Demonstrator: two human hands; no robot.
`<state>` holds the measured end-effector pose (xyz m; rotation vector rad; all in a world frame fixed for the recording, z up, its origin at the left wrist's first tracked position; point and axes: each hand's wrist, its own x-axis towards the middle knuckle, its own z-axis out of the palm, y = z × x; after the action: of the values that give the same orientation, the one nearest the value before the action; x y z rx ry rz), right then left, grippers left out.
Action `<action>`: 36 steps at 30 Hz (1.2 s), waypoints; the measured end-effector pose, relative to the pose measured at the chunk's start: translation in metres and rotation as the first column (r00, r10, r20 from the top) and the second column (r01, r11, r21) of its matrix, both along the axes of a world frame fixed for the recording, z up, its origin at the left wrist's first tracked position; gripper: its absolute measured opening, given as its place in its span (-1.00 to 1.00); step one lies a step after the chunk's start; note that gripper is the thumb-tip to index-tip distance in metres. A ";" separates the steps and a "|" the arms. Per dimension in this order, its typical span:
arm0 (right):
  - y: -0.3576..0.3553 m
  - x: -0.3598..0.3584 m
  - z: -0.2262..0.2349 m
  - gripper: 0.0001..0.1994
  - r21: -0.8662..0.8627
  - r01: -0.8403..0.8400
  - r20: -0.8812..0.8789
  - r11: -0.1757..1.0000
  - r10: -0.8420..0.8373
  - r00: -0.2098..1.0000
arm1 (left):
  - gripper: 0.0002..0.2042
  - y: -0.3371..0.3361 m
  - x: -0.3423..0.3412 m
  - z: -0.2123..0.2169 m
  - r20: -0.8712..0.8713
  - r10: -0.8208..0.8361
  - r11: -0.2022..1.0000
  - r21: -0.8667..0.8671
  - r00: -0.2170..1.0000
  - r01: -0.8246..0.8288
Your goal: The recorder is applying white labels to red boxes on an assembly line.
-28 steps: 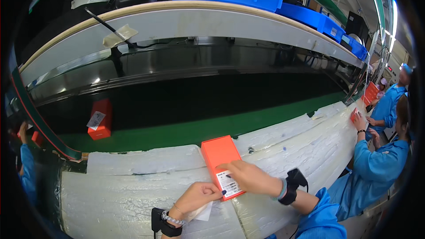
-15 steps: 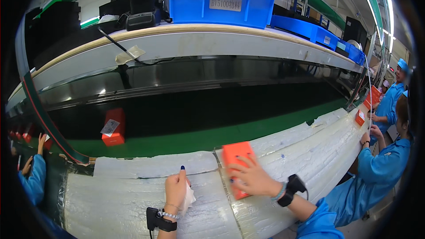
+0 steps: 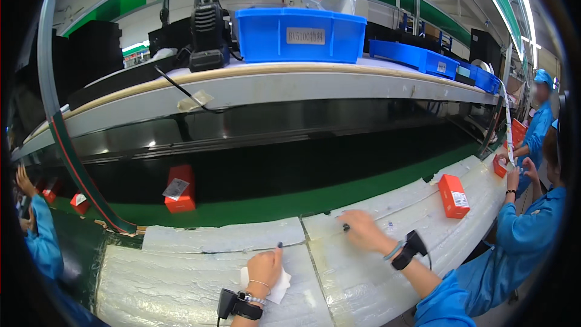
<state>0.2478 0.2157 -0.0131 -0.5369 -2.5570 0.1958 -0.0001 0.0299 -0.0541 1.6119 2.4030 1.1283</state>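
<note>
My left hand (image 3: 265,270) is closed, thumb up, over the front of the pale work surface (image 3: 200,278). A crumpled white sheet (image 3: 279,289), paper or cloth, sticks out from its grip. Farther right, my right hand (image 3: 366,232) hovers over the same surface with its fingers partly bent and nothing seen in them. To the right of that hand lies an orange-red box (image 3: 452,196) bearing a white label, apart from my fingers. Both wrists carry dark strapped devices and bracelets.
A green conveyor belt (image 3: 254,203) runs behind the work surface, carrying a labelled red box (image 3: 181,189). Above stands a shelf (image 3: 290,82) with a blue bin (image 3: 301,35) and a two-way radio (image 3: 209,33). Co-workers in blue (image 3: 523,221) stand right; another's arm (image 3: 42,230) reaches in left.
The orange-red box has gone from under my right hand to farther right on the surface. My right hand has let it go; my left still grips the white sheet. The view has shifted.
</note>
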 end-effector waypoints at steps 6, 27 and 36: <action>-0.053 -0.096 -0.027 -0.51 0.000 -0.139 -0.025 0.990 0.139 0.990 | -0.56 0.000 0.003 0.000 -0.162 -0.060 0.992 0.098 0.985 0.077; -0.040 -0.106 -0.069 -0.59 0.016 0.019 -0.164 1.000 -0.016 0.986 | -0.43 -0.197 0.048 0.025 0.428 0.303 0.517 0.677 0.852 -0.524; -0.039 -0.113 -0.074 -0.63 0.085 0.053 -0.230 0.995 -0.032 0.973 | -0.69 -0.381 0.022 -0.067 -0.018 0.901 0.352 0.615 0.434 -0.706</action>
<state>0.1347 0.1769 -0.0874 -0.5033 -2.3170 0.1183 0.0219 -0.3513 -0.1212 0.4521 3.5729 1.8944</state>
